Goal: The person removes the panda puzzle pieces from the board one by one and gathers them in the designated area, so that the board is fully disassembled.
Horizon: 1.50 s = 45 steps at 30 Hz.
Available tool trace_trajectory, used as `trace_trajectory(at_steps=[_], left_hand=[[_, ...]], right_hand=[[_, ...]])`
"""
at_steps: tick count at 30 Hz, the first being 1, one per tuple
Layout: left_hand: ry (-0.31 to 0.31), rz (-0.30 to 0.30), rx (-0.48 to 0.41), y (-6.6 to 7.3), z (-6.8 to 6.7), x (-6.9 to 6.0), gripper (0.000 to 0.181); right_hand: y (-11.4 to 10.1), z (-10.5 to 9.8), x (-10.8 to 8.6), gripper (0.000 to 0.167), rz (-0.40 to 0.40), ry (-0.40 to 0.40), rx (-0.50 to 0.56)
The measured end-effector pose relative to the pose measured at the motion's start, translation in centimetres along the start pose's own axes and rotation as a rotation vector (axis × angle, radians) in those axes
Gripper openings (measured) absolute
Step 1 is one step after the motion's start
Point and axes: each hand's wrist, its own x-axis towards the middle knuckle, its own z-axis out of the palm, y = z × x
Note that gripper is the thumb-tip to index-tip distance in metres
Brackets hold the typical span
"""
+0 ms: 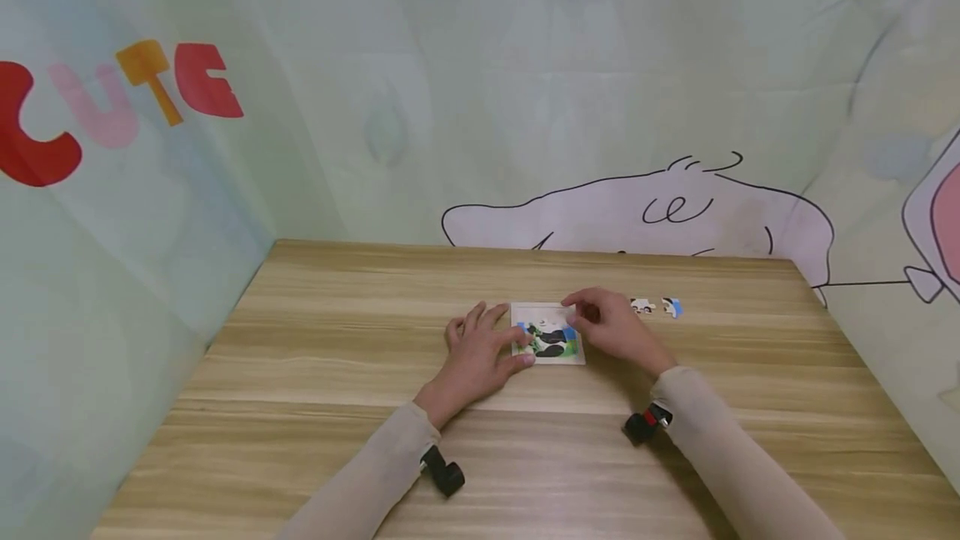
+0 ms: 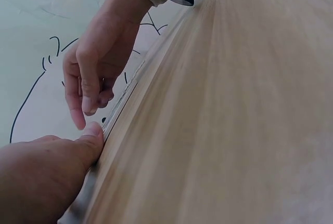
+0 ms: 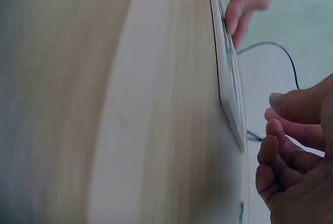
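Note:
A small square jigsaw puzzle in a pale frame (image 1: 566,361) lies flat on the table, with a black, white and green animal picture (image 1: 553,349) in its lower part. My left hand (image 1: 476,357) rests at its left side, the index finger over the picture and the thumb by the near edge. Above the upper right corner hovers my right hand (image 1: 611,327). In the right wrist view that hand (image 3: 299,156) has loosely bent fingers, thumb apart from them, with nothing visible between. Seen edge-on there, the frame (image 3: 229,78) has left fingers touching it.
Two loose puzzle pieces lie right of the right hand: a white and black piece (image 1: 642,305) and a blue and white one (image 1: 672,307). The wooden table (image 1: 337,340) ends at a printed fabric wall (image 1: 480,107) behind and to the sides.

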Motion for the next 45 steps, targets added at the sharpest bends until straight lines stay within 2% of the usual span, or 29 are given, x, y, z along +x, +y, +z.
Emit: trace_trajectory(at_steps=[5, 12, 19, 28, 34, 45], left_hand=[[0.001, 0.005, 0.011, 0.0, 0.1, 0.1, 0.032], [0.003, 0.008, 0.007, 0.0, 0.1, 0.2, 0.030], [0.021, 0.028, -0.002, -0.1, 0.3, 0.1, 0.027], [0.016, 0.016, -0.001, -0.2, 0.2, 0.1, 0.027], [0.025, 0.021, -0.011, -0.3, 0.3, 0.0, 0.025], [0.030, 0.025, -0.033, -0.2, 0.2, 0.0, 0.023]], right_hand=[[-1.2, 1.1, 0.8, 0.027, -0.036, -0.087, 0.028], [-2.0, 2.3, 1.5, 0.024, -0.007, -0.180, -0.023], [-2.5, 2.7, 1.8, 0.022, 0.018, -0.164, -0.075], [-2.9, 2.4, 1.7, 0.019, 0.063, -0.172, 0.010], [-3.0, 2.6, 1.8, 0.014, 0.067, -0.157, 0.025], [-3.1, 3.0, 1.7, 0.004, 0.135, -0.123, 0.106]])
